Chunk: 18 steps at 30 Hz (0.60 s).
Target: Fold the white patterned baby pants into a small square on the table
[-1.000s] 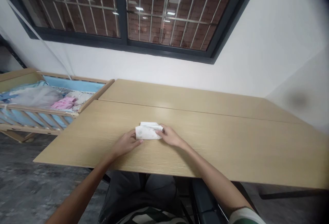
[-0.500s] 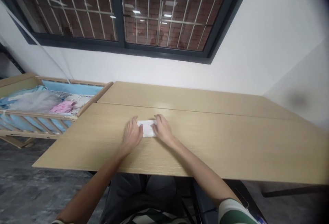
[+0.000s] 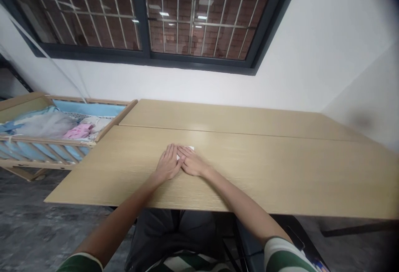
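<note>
A small white folded piece, cloth or paper, I cannot tell which (image 3: 191, 148), lies on the wooden table (image 3: 264, 168). Only a corner and a thin strip of it show. My left hand (image 3: 168, 163) rests flat over its left part, fingers stretched out and pointing away from me. From the right, my right hand (image 3: 191, 162) lies flat across the rest, fingers extended toward the left hand. The two hands meet in the middle, their thumbs close together or touching.
A wooden cot (image 3: 52, 142) with blue lining stands against the table's left end, holding bunched white netting and a pink cloth (image 3: 79, 131). A seam (image 3: 218, 132) runs across the table. Behind it are a white wall and a barred window (image 3: 199, 22).
My hands have moved from the sides of the white piece inward onto it. They now lie flat and nearly cover it, whereas before they held its edges with the middle showing.
</note>
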Available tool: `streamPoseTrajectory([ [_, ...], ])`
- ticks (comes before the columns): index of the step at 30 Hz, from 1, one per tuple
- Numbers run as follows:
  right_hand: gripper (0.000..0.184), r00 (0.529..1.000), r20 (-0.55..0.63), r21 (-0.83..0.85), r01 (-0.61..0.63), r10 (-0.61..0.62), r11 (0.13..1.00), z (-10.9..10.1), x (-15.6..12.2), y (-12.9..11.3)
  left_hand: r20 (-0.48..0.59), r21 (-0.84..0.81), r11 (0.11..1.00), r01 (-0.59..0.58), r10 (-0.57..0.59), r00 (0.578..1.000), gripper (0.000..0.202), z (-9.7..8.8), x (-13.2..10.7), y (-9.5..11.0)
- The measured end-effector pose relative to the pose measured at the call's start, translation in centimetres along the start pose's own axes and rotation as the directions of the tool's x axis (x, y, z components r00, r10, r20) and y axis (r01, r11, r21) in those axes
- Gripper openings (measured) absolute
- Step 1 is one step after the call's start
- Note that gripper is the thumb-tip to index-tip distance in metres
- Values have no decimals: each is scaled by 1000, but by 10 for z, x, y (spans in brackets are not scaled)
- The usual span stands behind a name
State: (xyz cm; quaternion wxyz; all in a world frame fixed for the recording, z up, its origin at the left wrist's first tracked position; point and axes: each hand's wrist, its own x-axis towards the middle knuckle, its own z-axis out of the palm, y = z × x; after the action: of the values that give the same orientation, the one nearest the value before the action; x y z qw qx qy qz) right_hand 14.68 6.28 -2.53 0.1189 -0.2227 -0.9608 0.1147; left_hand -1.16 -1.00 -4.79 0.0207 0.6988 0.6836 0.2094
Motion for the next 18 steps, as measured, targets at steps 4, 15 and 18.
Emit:
streamPoseTrajectory([
  [4, 61, 1000, -10, 25, -28, 28, 999, -2, -9, 1, 4, 74, 997, -30, 29, 1000, 76, 1, -6, -7],
  [15, 74, 999, 30, 21, -43, 42, 999, -26, -38, 8, -55, 210, 949, -237, 254, 966, 76, -10, -25, -13],
  [18, 83, 999, 14, 45, -50, 49, 998, -27, -36, 10, 7, 108, 962, -250, 250, 968, 68, -18, -24, -14],
])
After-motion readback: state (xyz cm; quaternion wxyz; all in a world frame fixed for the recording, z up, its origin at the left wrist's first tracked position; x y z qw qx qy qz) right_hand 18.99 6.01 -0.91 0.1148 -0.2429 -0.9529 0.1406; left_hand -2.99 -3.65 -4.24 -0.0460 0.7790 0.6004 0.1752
